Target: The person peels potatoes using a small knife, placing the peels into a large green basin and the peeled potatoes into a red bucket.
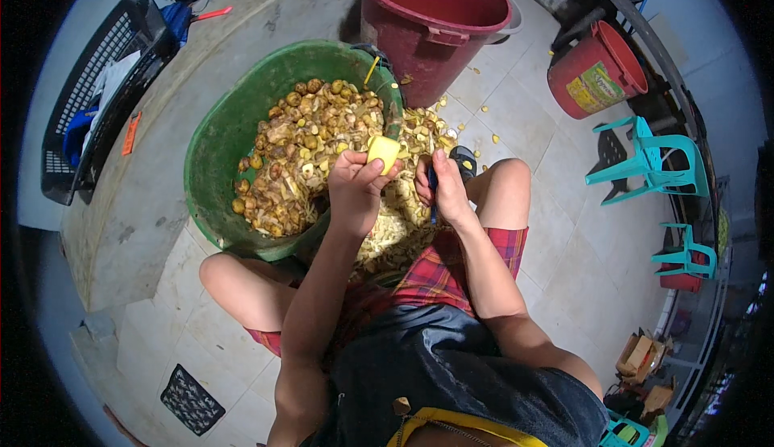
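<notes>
My left hand (pixel 357 185) is closed round a peeled yellow potato (pixel 384 153), its smooth pale face turned upward. Just to the right, my right hand (pixel 448 187) grips a slim dark-blue handled tool (pixel 433 185); its working end is hidden, so I cannot tell if it is a peeler or a knife. Hand and potato are a little apart. A big green tub (pixel 211 153) stands to the left, heaped with brown unpeeled potatoes (pixel 294 99) mixed with peelings. Below my hands, between my legs, lies a mass of pale peeled pieces and scraps (pixel 395 237).
A tall red bin (pixel 411 52) stands beyond the tub. Farther right are a red bucket (pixel 592 72) and turquoise plastic chairs (pixel 649 161). Scraps litter the tiles. On the left ledge sit a black crate (pixel 101 52) and an orange-handled item (pixel 131 133).
</notes>
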Demonstrator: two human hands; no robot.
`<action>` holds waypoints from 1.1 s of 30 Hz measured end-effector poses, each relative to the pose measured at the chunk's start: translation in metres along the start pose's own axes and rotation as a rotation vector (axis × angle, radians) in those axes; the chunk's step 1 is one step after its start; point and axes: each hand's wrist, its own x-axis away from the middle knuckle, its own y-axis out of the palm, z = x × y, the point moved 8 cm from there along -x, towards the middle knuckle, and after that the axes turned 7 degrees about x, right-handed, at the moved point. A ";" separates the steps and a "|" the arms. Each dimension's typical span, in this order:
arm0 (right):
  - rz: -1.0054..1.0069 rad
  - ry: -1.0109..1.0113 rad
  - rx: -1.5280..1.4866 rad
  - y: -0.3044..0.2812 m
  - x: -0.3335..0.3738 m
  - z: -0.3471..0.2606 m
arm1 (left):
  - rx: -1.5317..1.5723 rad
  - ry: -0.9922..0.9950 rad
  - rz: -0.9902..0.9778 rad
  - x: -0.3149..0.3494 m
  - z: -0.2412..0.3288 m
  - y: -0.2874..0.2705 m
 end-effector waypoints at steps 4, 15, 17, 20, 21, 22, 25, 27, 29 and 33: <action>-0.115 0.108 -0.155 0.008 -0.004 0.018 | 0.010 -0.012 0.001 -0.002 -0.001 -0.002; -0.099 0.139 -0.132 0.001 -0.003 0.026 | -0.015 -0.015 0.020 -0.003 0.000 -0.003; -0.081 0.143 -0.118 0.000 -0.002 0.026 | -0.022 -0.032 0.012 -0.001 0.000 0.001; -0.035 0.135 -0.060 -0.002 -0.002 0.021 | -0.040 -0.063 -0.005 0.000 0.000 0.008; -0.007 0.122 -0.015 -0.004 -0.002 0.019 | -0.052 -0.078 -0.015 0.000 -0.001 0.009; -0.007 0.122 -0.015 -0.004 -0.002 0.019 | -0.052 -0.078 -0.015 0.000 0.000 0.009; 0.015 0.189 0.036 -0.007 -0.002 0.026 | -0.069 -0.086 -0.014 0.000 -0.001 0.007; 0.017 0.202 -0.021 -0.007 -0.002 0.028 | -0.070 -0.081 -0.019 -0.001 -0.002 0.004; -0.010 0.216 -0.084 -0.008 -0.001 0.030 | -0.088 -0.077 -0.011 -0.002 -0.001 0.002; -0.022 0.201 -0.026 -0.007 -0.003 0.027 | -0.061 -0.132 0.042 0.000 -0.001 0.000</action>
